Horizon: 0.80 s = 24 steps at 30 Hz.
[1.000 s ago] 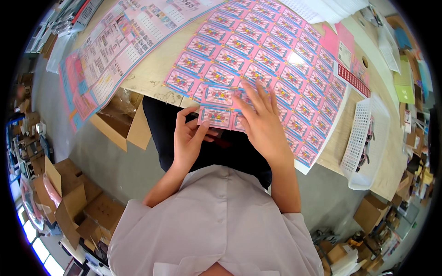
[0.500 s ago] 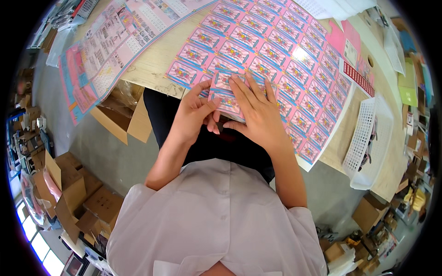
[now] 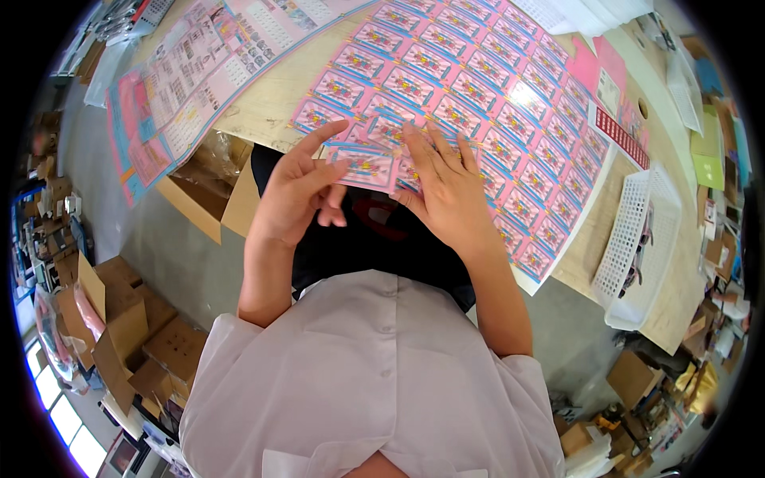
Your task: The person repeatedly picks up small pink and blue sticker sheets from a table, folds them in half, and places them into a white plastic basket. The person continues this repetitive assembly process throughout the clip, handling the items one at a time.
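Note:
A large pink sheet printed with rows of identical card pictures lies on the table in front of me. At its near edge a small pink-and-blue printed card juts over the table's edge above my lap. My left hand grips the card's left end, thumb on top and index finger stretched out over the sheet; its other fingers curl below. My right hand rests flat on the sheet's near edge, fingers extended, thumb by the card's right corner. What lies under that palm is hidden.
Another printed sheet hangs over the table's left edge above an open cardboard box. On the right, a white perforated basket holds dark items. A red-striped card strip and a white basket sit farther back.
My left hand has moved left and slightly down, drawing the small card leftward from beside my right hand. My right hand has barely moved.

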Tool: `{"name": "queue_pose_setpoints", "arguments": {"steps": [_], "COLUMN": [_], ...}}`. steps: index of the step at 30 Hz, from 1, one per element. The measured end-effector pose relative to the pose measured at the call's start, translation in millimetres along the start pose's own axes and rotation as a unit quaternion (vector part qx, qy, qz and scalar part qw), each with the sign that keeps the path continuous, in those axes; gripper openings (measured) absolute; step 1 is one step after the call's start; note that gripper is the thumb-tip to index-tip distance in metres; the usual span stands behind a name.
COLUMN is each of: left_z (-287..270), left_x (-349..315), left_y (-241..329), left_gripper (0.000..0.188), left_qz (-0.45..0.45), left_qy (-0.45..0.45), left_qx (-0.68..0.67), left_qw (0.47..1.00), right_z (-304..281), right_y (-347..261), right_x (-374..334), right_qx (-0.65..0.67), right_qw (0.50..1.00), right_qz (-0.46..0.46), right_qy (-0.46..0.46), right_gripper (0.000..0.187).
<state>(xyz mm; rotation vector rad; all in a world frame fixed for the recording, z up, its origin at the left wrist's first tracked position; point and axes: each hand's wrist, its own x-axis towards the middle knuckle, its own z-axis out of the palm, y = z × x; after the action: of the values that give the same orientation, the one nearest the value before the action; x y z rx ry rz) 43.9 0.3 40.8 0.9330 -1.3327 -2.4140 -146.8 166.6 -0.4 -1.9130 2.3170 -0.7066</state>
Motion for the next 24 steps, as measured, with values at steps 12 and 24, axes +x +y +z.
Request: {"name": "queue_pose_setpoints", "arguments": {"steps": [12, 24], "left_z": [33, 46], "left_x": [6, 1], "left_y": [-46, -59], "left_gripper": [0.026, 0.018], "left_qz": [0.145, 0.24], "left_qy": [0.087, 0.067], "left_qx": [0.1, 0.299], "left_qw": [0.98, 0.921], "right_z": [-19, 8], "right_y": [-27, -49], "right_x": [-12, -17], "right_qx": [0.081, 0.124], "right_qw": [0.981, 0.951], "right_qz": [0.044, 0.119], "right_qy": [0.169, 0.258], "right_gripper": [0.059, 0.027]}}
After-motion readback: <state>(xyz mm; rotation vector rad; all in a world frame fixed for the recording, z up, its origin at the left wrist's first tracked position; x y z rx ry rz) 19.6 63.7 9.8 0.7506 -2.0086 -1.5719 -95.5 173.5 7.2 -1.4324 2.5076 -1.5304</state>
